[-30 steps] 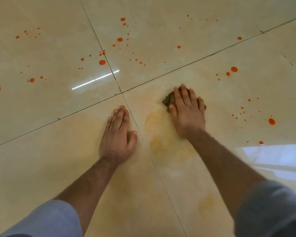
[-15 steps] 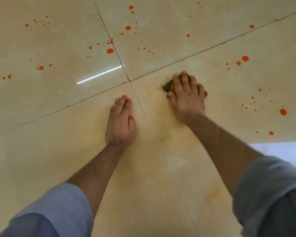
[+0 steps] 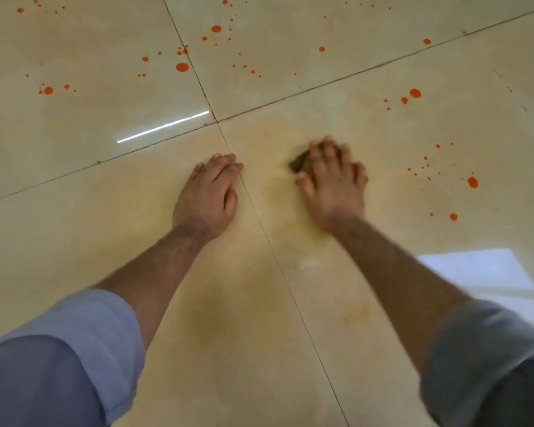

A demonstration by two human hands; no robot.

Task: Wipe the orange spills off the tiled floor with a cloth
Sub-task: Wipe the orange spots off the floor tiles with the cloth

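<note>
Right hand [image 3: 333,183] dragged cloth [image 3: 299,163] back from grout cross.

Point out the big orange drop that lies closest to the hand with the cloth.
The large drop right of the right hand, on the same tile as the cloth. The other big drops lie farther up.
</note>
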